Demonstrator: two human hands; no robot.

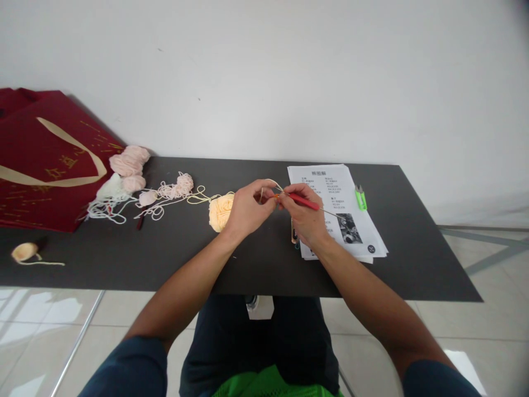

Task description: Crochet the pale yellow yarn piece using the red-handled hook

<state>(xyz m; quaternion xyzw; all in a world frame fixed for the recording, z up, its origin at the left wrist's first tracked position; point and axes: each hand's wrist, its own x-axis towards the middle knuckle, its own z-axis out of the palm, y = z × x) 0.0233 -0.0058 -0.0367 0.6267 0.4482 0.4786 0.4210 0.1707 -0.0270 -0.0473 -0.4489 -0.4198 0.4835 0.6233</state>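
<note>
My right hand (308,212) is closed around a red-handled crochet hook (303,200), its working end pointing left toward my other hand. My left hand (252,207) pinches pale yellow yarn (273,182), and a strand loops up over the forefinger. A small orange bit (276,196) shows where the fingertips of both hands meet; I cannot make out its kind. Any worked stitches are hidden by the fingers. Just left of my left hand sits a pale yellow ball of yarn (220,212), partly covered by that hand.
Printed sheets (330,179) lie beneath and beyond my right hand, with green thread snips (361,198) at their right edge. Pink and white yarn balls (129,161) and tangled strands lie left, beside a dark red bag (49,149). A small cream piece (25,252) lies far left.
</note>
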